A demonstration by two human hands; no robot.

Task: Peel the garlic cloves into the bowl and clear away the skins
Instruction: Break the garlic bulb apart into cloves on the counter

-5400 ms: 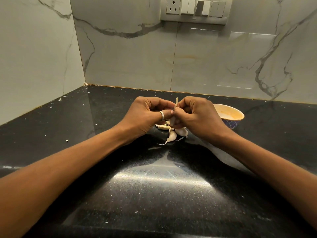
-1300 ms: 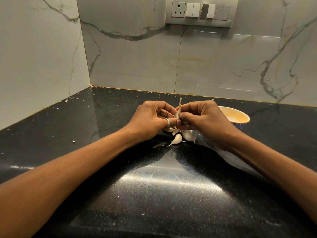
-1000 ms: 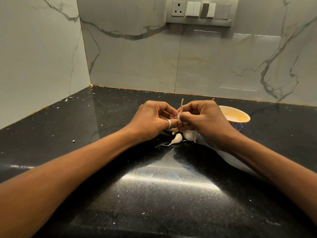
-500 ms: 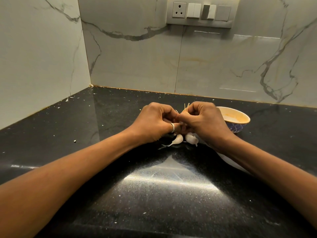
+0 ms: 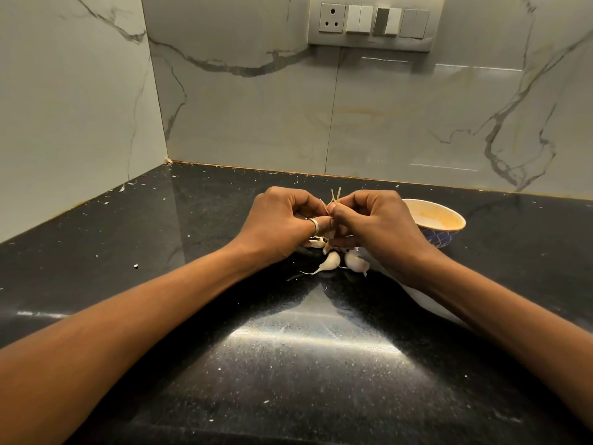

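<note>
Black counter (image 5: 288, 364), pale specks scattered. Two unpeeled cloves (image 5: 332, 261) lie just near side of hands, skin scraps (image 5: 316, 243) beside. Left hand (image 5: 282, 223) and right hand (image 5: 375, 223) both curled, pinching one clove (image 5: 330, 233) between them; dry skin strands (image 5: 335, 195) stick up. Bowl (image 5: 441, 239) further right, contents unclear. Judging: peeling mid-way, skins not yet cleared.

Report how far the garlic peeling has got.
Done: nothing certain; the bowl shows no clear peeled clove inside. In hand: the left hand and right hand pinch one garlic clove, dry strands sticking up from it. Left: at least two unpeeled cloves lie on the countertop with loose skins beside them, still to be cleared.
</note>
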